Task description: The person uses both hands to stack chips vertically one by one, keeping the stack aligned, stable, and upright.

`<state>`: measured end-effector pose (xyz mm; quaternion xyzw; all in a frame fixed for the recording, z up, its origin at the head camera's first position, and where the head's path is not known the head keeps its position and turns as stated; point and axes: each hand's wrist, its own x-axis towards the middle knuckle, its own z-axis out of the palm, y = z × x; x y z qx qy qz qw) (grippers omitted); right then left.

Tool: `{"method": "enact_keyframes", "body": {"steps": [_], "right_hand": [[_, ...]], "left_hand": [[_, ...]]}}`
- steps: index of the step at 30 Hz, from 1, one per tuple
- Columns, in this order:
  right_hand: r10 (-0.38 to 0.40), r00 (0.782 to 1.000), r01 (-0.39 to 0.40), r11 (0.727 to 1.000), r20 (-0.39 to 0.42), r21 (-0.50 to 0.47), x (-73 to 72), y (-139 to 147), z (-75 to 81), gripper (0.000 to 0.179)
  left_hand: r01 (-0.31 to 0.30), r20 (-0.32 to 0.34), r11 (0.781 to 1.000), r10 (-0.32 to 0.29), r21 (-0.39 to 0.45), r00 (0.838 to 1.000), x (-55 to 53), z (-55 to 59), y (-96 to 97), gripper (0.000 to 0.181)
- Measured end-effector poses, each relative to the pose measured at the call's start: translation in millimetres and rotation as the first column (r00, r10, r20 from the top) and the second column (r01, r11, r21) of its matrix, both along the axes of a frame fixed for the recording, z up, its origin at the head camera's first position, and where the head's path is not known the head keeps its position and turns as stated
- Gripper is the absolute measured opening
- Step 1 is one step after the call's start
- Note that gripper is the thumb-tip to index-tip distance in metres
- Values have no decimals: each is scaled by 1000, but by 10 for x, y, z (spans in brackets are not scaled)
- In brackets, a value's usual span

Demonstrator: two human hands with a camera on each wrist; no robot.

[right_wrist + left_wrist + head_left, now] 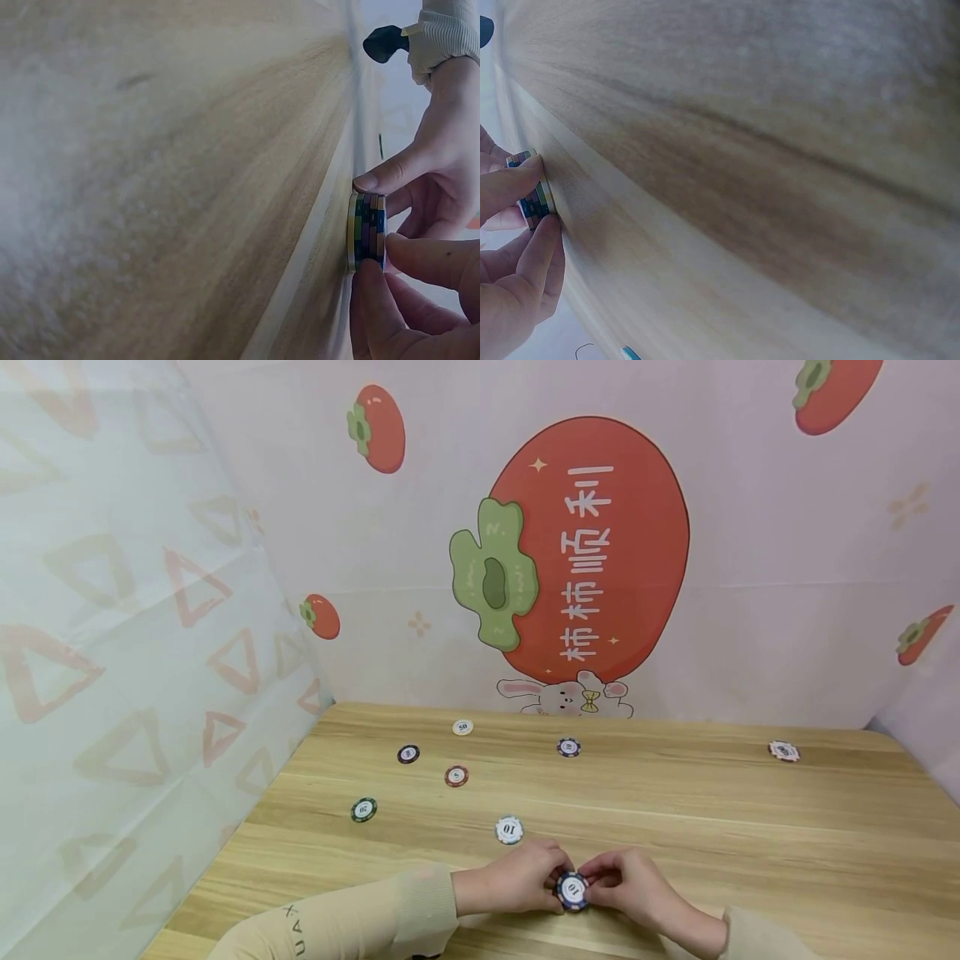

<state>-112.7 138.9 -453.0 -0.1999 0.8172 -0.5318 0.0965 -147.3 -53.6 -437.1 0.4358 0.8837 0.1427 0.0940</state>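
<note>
Near the front of the table, both hands meet at a short stack of poker chips (573,891), topped by a dark blue chip marked 10. My left hand (525,877) grips its left side with curled fingers and thumb. On the opposite side my right hand (633,889) pinches the stack between fingertips and thumb. Seen edge-on in the right wrist view, the stack (366,231) shows several coloured layers, its lowest chip right at the tabletop. Just behind the left hand lies a white and light-blue chip (509,829), also marked 10.
Single chips lie apart on the wooden table (675,827): green (363,810), black (408,753), cream (462,727), red (456,776), blue (569,747), and a pale one with dark-red edge marks (784,751) at the far right. Printed cloth (735,635) hangs behind.
</note>
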Motion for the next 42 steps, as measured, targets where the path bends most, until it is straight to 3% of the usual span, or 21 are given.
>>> {"method": "enact_keyframes", "body": {"steps": [9, 13, 15, 19, 22, 27, 34, 39, 41, 42], "right_hand": [[-5, 997, 11, 996, -75, 86, -13, 25, 17, 30], [46, 980, -15, 987, -192, 158, -73, 102, 31, 29], [84, 956, -28, 980, -281, 198, -118, 156, 37, 26], [145, 867, 8, 953, -477, 304, -216, 273, 47, 23], [171, 805, 80, 917, -567, 390, -284, 366, 66, 24], [200, 752, 174, 858, -628, 482, -404, 540, 94, 23], [203, 745, 220, 824, -635, 522, -575, 796, 99, 23], [185, 694, 266, 832, -696, 487, -721, 994, 74, 22], [174, 693, 275, 833, -699, 480, -776, 1074, 68, 23], [166, 703, 279, 830, -691, 483, -800, 1116, 65, 22]], "left_hand": [[-4, 18, 1000, 4, 12, 1000, -3, -10, -9, 38], [-10, 13, 1000, 10, 9, 1000, -7, -18, -7, 38], [-12, 4, 1000, 12, 3, 1000, -5, -17, -7, 38], [-21, 6, 1000, 21, -3, 1000, 8, -4, -4, 38], [-24, 16, 1000, 24, -4, 1000, 19, 12, -2, 37], [-29, 43, 1000, 29, 1, 999, 21, 20, -1, 37], [-23, 35, 1000, 23, 10, 999, 27, 14, -8, 37], [-32, 33, 999, 31, 7, 999, 38, 22, -7, 38], [-37, 40, 999, 37, 7, 999, 42, 21, -4, 38], [-40, 46, 999, 40, 8, 998, 44, 18, -3, 38]]}}
